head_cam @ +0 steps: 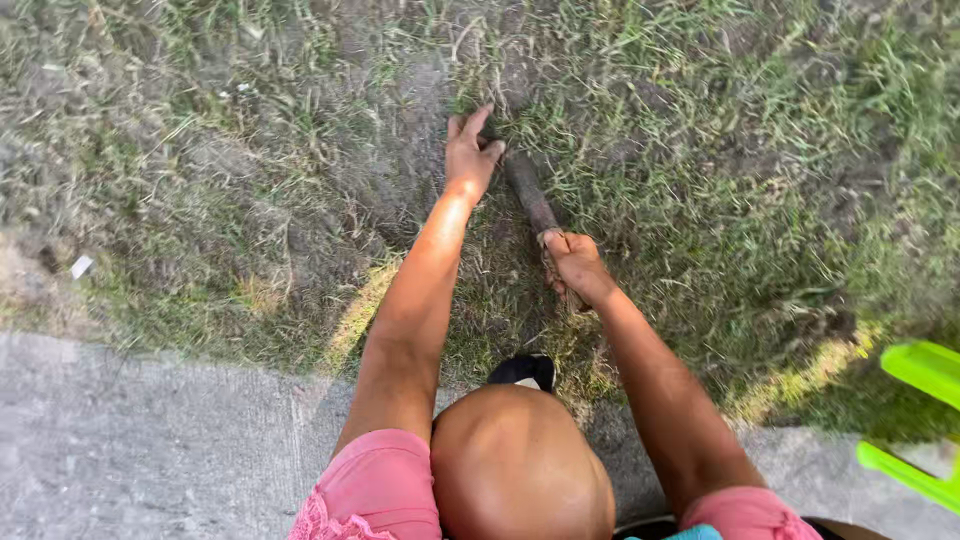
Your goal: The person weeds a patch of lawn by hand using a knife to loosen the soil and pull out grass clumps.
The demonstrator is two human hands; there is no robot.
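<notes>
- Head view: person crouched at the edge of a concrete strip (pixel 150 440), both arms stretched out over patchy grass (pixel 700 150).
- Right hand (pixel 575 265): fingers curled tight around the near end of a dark, dirt-caked tool (pixel 528 195), held in a fist.
- Tool runs up-left from that fist, far end down in the grass right beside the left hand (pixel 468 155); blade shape too blurred to tell.
- Left hand: palm down on the turf, fingers (pixel 478 120) spread fairly wide and pointing away, thumb side just beside the tool's tip; holding nothing that shows, though it may be pinching grass, cannot tell.
- Bare dirt patch (pixel 400 130) left of the left hand.
- Bare knee (pixel 520 470) low centre, pink shorts (pixel 375 490) either side, dark sandal (pixel 525 370) just past the knee.
- Bright green plastic chair (pixel 925 400) part at right edge, well apart from both hands.
- Small white scrap (pixel 82 266) on the ground far left.
</notes>
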